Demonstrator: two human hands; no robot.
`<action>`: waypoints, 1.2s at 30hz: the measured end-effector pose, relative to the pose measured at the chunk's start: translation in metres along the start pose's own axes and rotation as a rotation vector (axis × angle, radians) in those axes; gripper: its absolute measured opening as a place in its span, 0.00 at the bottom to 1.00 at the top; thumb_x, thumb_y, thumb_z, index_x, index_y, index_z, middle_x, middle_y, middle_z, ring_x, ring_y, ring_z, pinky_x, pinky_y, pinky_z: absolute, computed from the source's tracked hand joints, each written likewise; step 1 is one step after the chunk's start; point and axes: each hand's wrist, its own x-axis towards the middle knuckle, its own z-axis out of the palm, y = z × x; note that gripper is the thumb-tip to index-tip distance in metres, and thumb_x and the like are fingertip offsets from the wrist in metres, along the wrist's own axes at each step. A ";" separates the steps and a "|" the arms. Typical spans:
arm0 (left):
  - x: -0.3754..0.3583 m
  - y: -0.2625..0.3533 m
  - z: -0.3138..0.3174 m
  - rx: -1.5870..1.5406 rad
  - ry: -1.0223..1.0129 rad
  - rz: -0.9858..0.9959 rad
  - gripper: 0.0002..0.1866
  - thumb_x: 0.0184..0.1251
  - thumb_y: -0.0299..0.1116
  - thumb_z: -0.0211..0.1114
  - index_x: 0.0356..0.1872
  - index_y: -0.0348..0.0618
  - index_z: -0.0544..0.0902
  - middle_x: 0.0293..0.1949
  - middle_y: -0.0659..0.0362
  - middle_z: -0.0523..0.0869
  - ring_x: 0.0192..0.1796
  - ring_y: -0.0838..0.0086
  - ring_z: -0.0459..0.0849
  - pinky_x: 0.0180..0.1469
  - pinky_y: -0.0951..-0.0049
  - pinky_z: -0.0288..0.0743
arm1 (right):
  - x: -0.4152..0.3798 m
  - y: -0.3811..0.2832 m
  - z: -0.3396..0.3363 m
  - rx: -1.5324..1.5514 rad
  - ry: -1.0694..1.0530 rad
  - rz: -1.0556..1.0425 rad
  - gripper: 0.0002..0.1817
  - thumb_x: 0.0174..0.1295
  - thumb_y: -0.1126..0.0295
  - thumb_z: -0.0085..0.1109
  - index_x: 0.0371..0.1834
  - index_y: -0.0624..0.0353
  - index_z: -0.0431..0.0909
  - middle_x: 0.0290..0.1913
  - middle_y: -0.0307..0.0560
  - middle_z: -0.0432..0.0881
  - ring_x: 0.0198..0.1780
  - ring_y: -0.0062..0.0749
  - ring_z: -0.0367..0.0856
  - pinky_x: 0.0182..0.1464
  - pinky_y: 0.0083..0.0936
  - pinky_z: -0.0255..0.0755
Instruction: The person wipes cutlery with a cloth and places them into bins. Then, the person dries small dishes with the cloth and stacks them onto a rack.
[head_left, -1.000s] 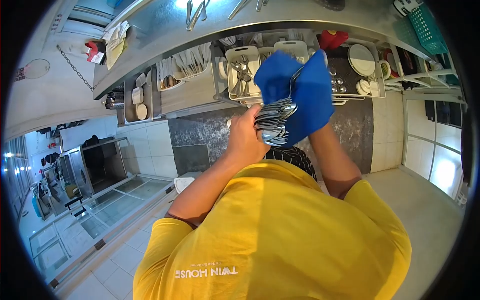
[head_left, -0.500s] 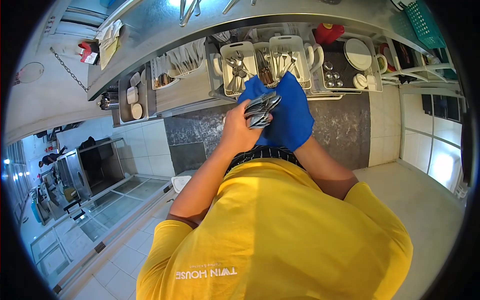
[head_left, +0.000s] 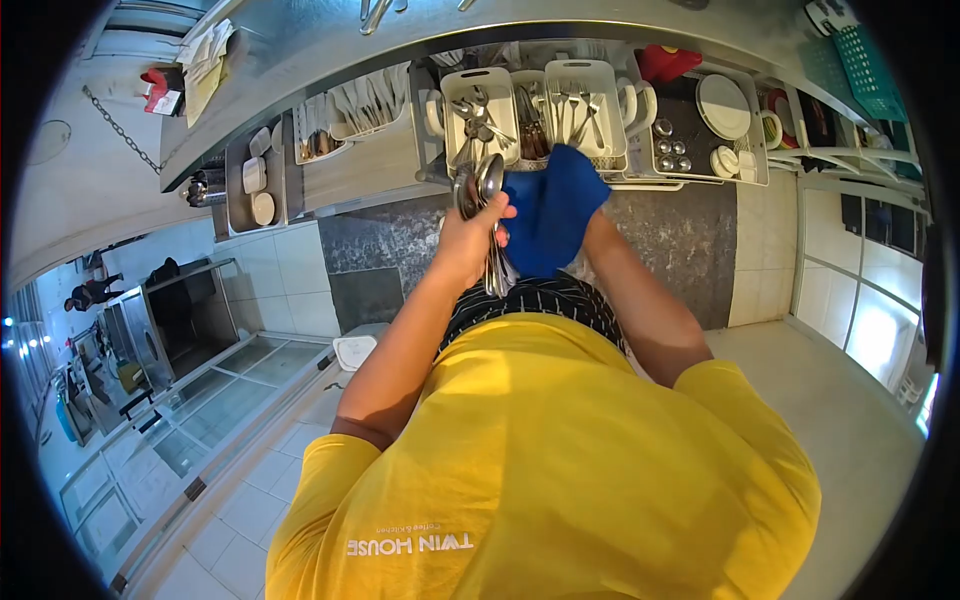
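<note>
My left hand (head_left: 470, 243) is wrapped round a bundle of spoons (head_left: 490, 180), their bowls pointing up toward the drawer and the handles hanging below. A blue cloth (head_left: 550, 215) lies beside the bundle, touching it. The cloth covers the fingers of my right hand (head_left: 597, 232); only the wrist side shows. Beyond my hands, one white bin (head_left: 455, 88) holds spoons (head_left: 480, 125). Another white bin (head_left: 585, 72) holds forks (head_left: 572, 110). Between these bins lie brown-handled knives (head_left: 533, 125).
At the right of the open drawers are a white plate (head_left: 723, 107), small metal cups (head_left: 672, 150) and a red item (head_left: 668, 63). White-handled cutlery (head_left: 370, 110) and a tray of small dishes (head_left: 263, 208) are at the left. A steel counter (head_left: 290, 65) runs above.
The bundle in my left hand has turned upright and moved slightly left. My right hand and the cloth have drawn in, with the cloth bunched more narrowly.
</note>
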 end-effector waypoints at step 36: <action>-0.096 0.033 0.064 0.683 -0.009 0.614 0.18 0.63 0.31 0.76 0.52 0.37 0.84 0.41 0.51 0.92 0.42 0.63 0.92 0.51 0.65 0.81 | -0.066 -0.101 -0.010 -0.642 0.325 -0.952 0.09 0.78 0.72 0.48 0.48 0.63 0.79 0.39 0.48 0.85 0.40 0.32 0.83 0.45 0.29 0.79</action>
